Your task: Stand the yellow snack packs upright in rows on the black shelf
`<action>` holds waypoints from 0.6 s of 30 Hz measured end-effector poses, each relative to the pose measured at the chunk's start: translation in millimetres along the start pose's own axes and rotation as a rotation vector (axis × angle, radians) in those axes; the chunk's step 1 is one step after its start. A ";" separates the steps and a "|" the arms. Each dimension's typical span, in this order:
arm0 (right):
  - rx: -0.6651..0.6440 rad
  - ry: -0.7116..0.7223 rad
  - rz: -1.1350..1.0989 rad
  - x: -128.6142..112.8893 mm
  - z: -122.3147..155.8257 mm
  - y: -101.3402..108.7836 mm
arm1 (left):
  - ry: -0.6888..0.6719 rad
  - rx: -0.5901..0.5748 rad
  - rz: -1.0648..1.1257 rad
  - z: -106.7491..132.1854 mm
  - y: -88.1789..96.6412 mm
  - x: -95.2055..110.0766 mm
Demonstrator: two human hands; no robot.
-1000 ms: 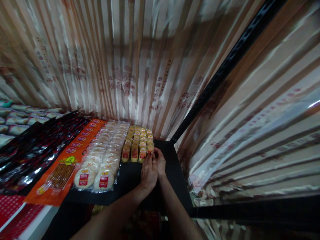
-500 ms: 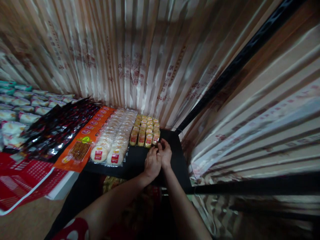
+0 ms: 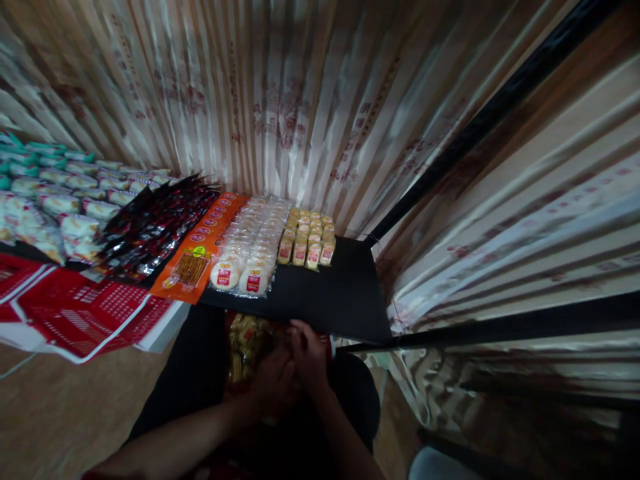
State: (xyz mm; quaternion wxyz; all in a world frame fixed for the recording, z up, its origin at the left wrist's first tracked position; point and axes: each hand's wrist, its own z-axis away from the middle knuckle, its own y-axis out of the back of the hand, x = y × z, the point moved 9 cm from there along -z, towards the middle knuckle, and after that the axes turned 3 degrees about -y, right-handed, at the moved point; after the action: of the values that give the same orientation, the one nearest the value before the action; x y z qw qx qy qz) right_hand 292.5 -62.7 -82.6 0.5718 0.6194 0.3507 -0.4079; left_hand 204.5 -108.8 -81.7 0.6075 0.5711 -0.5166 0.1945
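Observation:
My left hand (image 3: 270, 385) and my right hand (image 3: 309, 353) are low in the view, below the front edge of the black table (image 3: 340, 300). Both reach into a dark bag or box of yellow snack packets (image 3: 245, 343) held near my lap. The fingers curl together over the packets, but it is too dark to see what they grip. Up on the table, small yellow packets (image 3: 307, 240) stand in rows near the back corner, beside rows of round white cakes (image 3: 250, 247) in clear wrap.
Left of the cakes lie orange snack packs (image 3: 200, 250), dark red glossy packs (image 3: 150, 227) and green-and-white packs (image 3: 55, 200). A red printed cloth (image 3: 85, 313) hangs over the table's left part. Striped shiny curtains (image 3: 300, 100) close off the back and right.
Both hands have pulled back from the yellow packets on the table and dropped down into the container near my lap. The camera has tilted down and back.

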 end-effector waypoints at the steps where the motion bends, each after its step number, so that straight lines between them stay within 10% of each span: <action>1: -0.073 0.007 0.043 2.4 6.0 -14.0 | 0.044 -0.038 -0.002 8.3 1.7 -11.8; 10: -0.365 -0.251 0.107 71.6 12.1 -114.0 | 0.712 -0.082 -0.475 18.6 38.9 -142.1; 18: -0.276 -0.459 -0.089 115.7 5.7 -167.8 | 0.729 -0.150 -0.487 12.5 35.3 -188.7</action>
State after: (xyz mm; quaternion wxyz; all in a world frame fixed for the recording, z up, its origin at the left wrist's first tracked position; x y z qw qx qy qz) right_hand 189.4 -55.3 -258.4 0.6968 0.4108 0.2910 -0.5109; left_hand 96.6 -43.7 -227.0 0.8178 0.5247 -0.1317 0.1965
